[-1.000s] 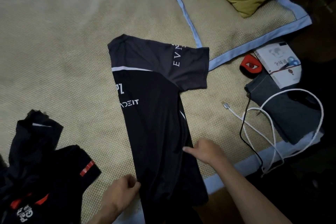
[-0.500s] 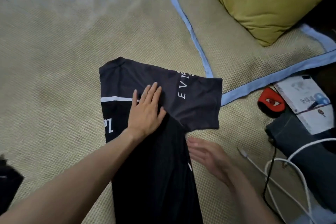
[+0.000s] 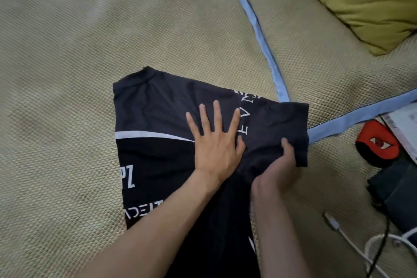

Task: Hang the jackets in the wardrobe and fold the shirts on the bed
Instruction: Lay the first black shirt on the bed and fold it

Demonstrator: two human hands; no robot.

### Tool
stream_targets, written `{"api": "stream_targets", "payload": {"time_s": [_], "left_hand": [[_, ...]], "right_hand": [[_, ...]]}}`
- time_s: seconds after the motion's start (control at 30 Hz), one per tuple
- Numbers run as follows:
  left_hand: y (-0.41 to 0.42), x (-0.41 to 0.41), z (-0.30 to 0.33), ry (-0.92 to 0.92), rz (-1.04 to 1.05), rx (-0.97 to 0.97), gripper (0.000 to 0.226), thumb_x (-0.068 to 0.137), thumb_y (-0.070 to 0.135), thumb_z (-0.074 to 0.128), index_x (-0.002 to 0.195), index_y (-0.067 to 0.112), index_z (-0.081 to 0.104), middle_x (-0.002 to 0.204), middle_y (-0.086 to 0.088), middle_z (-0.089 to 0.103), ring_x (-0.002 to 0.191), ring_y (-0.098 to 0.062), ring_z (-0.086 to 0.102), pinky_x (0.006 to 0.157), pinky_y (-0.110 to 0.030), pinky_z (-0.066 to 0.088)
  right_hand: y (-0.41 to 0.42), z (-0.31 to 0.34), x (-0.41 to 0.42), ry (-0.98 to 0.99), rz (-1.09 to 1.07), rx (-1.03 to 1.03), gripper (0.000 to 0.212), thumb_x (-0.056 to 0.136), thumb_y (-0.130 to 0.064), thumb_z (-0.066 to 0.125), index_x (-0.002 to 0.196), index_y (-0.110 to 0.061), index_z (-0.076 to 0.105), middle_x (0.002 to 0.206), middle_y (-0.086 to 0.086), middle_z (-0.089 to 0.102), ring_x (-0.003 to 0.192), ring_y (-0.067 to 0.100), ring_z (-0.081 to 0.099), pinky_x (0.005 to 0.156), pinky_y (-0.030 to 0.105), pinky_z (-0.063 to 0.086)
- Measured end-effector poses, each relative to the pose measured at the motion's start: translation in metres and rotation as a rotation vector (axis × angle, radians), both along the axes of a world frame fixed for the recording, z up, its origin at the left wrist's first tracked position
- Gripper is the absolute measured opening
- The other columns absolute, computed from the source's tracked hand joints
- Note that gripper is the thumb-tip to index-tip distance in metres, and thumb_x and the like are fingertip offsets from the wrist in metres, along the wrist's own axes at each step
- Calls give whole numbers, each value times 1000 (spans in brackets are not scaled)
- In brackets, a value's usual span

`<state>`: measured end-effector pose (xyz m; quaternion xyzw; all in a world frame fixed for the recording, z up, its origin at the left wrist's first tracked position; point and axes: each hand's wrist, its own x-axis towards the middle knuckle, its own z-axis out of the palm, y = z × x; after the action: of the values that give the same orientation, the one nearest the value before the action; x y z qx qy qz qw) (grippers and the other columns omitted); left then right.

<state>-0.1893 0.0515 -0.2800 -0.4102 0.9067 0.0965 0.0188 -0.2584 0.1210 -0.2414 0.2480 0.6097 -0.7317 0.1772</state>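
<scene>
A black shirt [image 3: 155, 119] with white lettering lies on the beige woven mat [image 3: 67, 74] of the bed, folded lengthwise, its sleeve sticking out to the right. My left hand [image 3: 214, 142] lies flat, fingers spread, on the shirt's chest just left of the sleeve. My right hand [image 3: 279, 165] grips the lower edge of that sleeve [image 3: 277, 119], thumb on top and fingers under the cloth.
A blue-edged border [image 3: 266, 36] crosses the mat above the shirt. An olive pillow [image 3: 365, 0] lies at the top right. At the right edge sit a red and black pouch [image 3: 376, 142], a white box [image 3: 404, 124], folded dark cloth [image 3: 397, 192] and white and black cables [image 3: 352, 241].
My left hand went from the shirt's hem up to its chest and pressed flat. My right hand moved up from beside the shirt and took hold of the sleeve. The view shifted closer.
</scene>
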Motion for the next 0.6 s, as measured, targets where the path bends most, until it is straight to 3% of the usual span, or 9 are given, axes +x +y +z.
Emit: {"api": "stream_targets", "payload": {"time_s": [0.07, 0.2, 0.27, 0.33, 0.37, 0.4, 0.47, 0.53, 0.6], "left_hand": [[-1, 5, 5, 52, -58, 21, 62, 103, 47, 26, 161, 26, 15, 168, -12, 12, 154, -36, 12, 115, -72, 3], [-24, 56, 24, 234, 118, 25, 57, 106, 30, 25, 161, 16, 15, 168, 0, 15, 155, -18, 12, 122, -59, 10], [-41, 96, 35, 313, 259, 23, 56, 105, 21, 34, 159, 12, 20, 166, -2, 21, 154, -18, 15, 124, -54, 10], [-58, 137, 43, 343, 370, 14, 55, 102, 16, 42, 155, 8, 28, 161, -8, 32, 150, -23, 27, 123, -52, 17], [-66, 155, 46, 351, 424, 4, 54, 101, 16, 45, 152, 6, 33, 157, -11, 37, 145, -27, 34, 120, -52, 24], [-73, 169, 46, 362, 491, 11, 53, 100, 19, 48, 150, 6, 36, 152, -14, 41, 139, -30, 39, 116, -52, 30], [-87, 187, 43, 429, 599, 109, 54, 97, 28, 56, 145, 8, 41, 141, -12, 51, 127, -29, 50, 109, -50, 39], [-104, 187, 42, 585, 703, 297, 56, 92, 38, 63, 139, 12, 47, 125, -5, 60, 111, -21, 59, 102, -45, 47], [-126, 177, 38, 698, 784, 460, 56, 86, 46, 71, 129, 16, 54, 115, 1, 66, 103, -15, 64, 98, -38, 51]], "right_hand": [[-5, 13, 6, 348, 168, 153, 40, 90, -20, 69, 128, -9, 62, 118, 3, 73, 104, 17, 72, 92, 37, 59], [-7, 28, 23, 1114, 971, 428, 28, 97, -20, 61, 119, -4, 53, 117, 6, 62, 106, 21, 62, 93, 40, 52], [-5, 24, 24, 1246, 1488, 492, 46, 92, -32, 67, 128, -12, 49, 143, 0, 52, 138, 21, 48, 113, 47, 42], [7, 24, 20, 1111, 1871, 551, 72, 81, -60, 72, 137, -26, 43, 164, -15, 29, 155, 8, 18, 127, 44, 19], [12, 30, 17, 937, 1916, 495, 76, 76, -70, 71, 137, -33, 43, 164, -19, 27, 155, 3, 16, 127, 37, 18], [12, 37, 13, 762, 1808, 395, 70, 76, -71, 71, 132, -35, 49, 160, -21, 35, 151, 2, 27, 123, 31, 25], [4, 37, -3, 550, 1382, 311, 42, 85, -53, 73, 116, -27, 61, 132, -15, 65, 126, 6, 59, 107, 27, 45], [-20, 24, -25, 456, 1146, 500, 35, 87, -48, 72, 105, -19, 66, 101, -7, 73, 98, 11, 70, 96, 36, 56], [-47, 13, -41, 344, 1182, 571, 43, 84, -53, 73, 99, -13, 71, 86, -2, 76, 79, 14, 71, 80, 38, 62]]}}
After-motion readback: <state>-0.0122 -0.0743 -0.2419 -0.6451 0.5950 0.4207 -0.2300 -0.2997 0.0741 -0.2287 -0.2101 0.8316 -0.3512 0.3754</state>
